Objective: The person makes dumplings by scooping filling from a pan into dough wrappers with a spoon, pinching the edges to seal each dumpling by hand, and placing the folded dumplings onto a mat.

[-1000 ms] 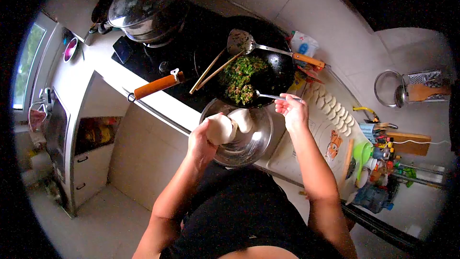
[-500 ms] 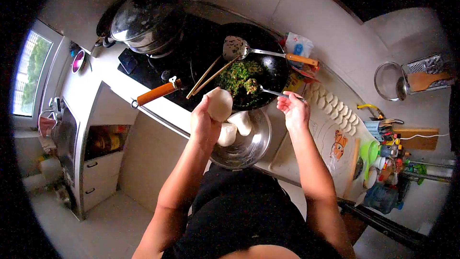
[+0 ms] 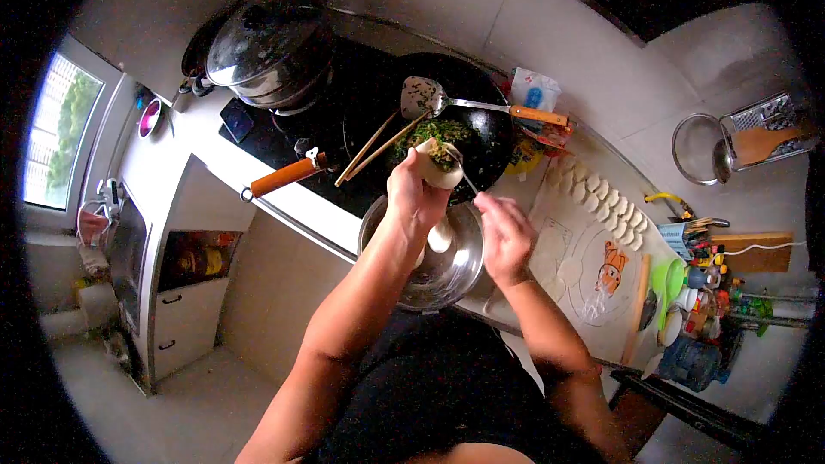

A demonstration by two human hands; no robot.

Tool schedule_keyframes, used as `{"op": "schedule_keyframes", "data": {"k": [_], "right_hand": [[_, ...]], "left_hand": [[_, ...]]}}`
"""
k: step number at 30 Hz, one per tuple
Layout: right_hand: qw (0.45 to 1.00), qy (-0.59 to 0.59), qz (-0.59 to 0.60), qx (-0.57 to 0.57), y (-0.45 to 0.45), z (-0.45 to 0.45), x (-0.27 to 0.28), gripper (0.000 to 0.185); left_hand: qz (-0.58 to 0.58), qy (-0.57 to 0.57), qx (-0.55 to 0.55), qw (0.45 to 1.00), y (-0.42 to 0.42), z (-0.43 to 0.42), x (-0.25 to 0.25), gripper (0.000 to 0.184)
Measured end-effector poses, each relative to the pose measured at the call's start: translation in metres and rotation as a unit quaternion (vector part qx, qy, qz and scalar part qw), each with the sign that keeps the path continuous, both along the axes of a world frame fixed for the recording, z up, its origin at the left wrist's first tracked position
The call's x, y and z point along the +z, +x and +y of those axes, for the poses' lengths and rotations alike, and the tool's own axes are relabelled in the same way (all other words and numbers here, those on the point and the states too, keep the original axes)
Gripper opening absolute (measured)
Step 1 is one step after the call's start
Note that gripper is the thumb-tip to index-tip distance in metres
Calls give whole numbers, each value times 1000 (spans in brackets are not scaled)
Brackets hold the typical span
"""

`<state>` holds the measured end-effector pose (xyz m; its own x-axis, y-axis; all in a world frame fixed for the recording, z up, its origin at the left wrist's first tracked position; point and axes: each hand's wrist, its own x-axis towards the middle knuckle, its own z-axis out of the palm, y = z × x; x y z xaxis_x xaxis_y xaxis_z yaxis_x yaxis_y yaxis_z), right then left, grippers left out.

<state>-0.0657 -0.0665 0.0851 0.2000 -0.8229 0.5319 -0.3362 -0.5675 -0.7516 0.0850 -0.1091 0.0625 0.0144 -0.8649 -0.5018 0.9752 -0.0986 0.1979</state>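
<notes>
Cupped in my left hand [image 3: 414, 193] is a round white dough wrapper [image 3: 441, 177], with green filling on it. My right hand [image 3: 507, 236] grips a spoon [image 3: 465, 179] by its handle, and the spoon's tip presses at the filling. Behind the wrapper, chopped green filling [image 3: 438, 131] lies in the black wok [image 3: 490, 142]. A metal bowl [image 3: 464, 271] sits under my hands with white dough [image 3: 441, 239] in it, partly hidden by my left wrist. Across the wok rest a spatula [image 3: 481, 106] with a wooden handle and a pair of chopsticks [image 3: 371, 155].
Rows of folded dumplings [image 3: 601, 204] lie on the mat [image 3: 559, 279] at right, near a rolling pin [image 3: 636, 309]. A lidded steel pot [image 3: 271, 47] stands at the back left. The wok's orange handle [image 3: 288, 175] juts out leftward. Bottles and a green utensil [image 3: 666, 283] crowd the far right.
My left hand has moved right and up with the wrapper, toward the wok. My right hand has brought the loaded spoon left and down to it, and filling now sits on the wrapper.
</notes>
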Motion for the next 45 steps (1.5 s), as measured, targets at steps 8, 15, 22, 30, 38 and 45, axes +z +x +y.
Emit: {"op": "schedule_keyframes", "data": {"k": [8, 15, 22, 30, 38, 45], "right_hand": [[960, -182, 206, 49, -3, 19, -8, 34], [976, -148, 144, 69, -6, 19, 19, 29], [908, 261, -325, -35, -12, 1, 45, 20], [872, 290, -390, -50, -8, -7, 56, 18], [900, 236, -364, -46, 6, -1, 50, 16], [929, 208, -303, -53, 14, 8, 46, 14]], "left_hand": [[57, -26, -9, 998, 4, 0, 9, 44], [87, -7, -12, 996, 11, 8, 9, 46], [79, -2, 11, 997, 15, 18, 13, 44], [134, -6, 64, 989, 12, 18, 4, 44], [147, -24, 71, 986, 9, 18, 9, 45], [170, -45, 73, 982, 7, 21, 13, 48]]}}
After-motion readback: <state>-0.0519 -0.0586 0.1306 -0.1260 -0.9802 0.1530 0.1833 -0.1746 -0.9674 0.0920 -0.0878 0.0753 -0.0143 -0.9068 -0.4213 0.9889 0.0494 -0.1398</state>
